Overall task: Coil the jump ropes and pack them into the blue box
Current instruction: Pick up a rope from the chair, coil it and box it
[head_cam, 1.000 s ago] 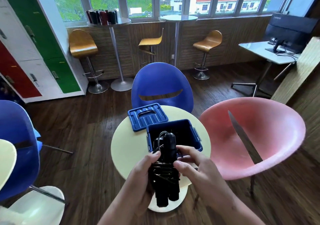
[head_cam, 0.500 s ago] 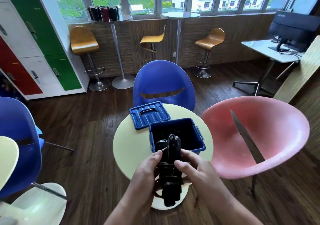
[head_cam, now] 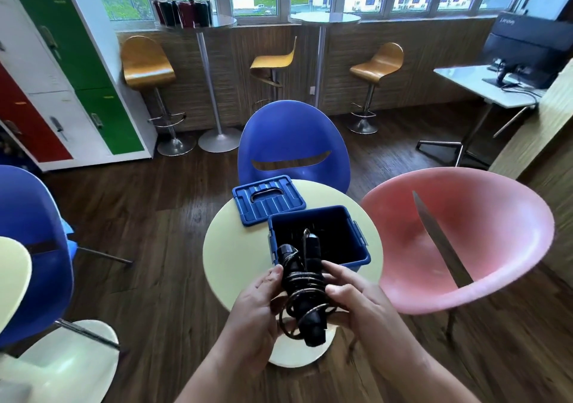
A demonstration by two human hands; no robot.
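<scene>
A black jump rope (head_cam: 302, 285), its cord wound around the two handles, is held between both hands just in front of the blue box (head_cam: 359, 247). My left hand (head_cam: 254, 312) grips the bundle from the left and my right hand (head_cam: 359, 300) from the right. The handle tops reach over the box's near rim. The box stands open on a small round cream table (head_cam: 235, 257); its dark inside is hard to read. Its blue lid (head_cam: 268, 199) lies flat just behind it to the left.
A blue chair (head_cam: 294, 142) stands behind the table and a pink chair (head_cam: 465, 241) to its right. Another blue chair (head_cam: 28, 247) and a white seat (head_cam: 68, 368) are at the left. Bar stools, high tables and lockers line the far wall.
Both hands have lifted the wound rope forward, so the handle tops now sit over the box's near rim. The cord loops look looser at the lower end.
</scene>
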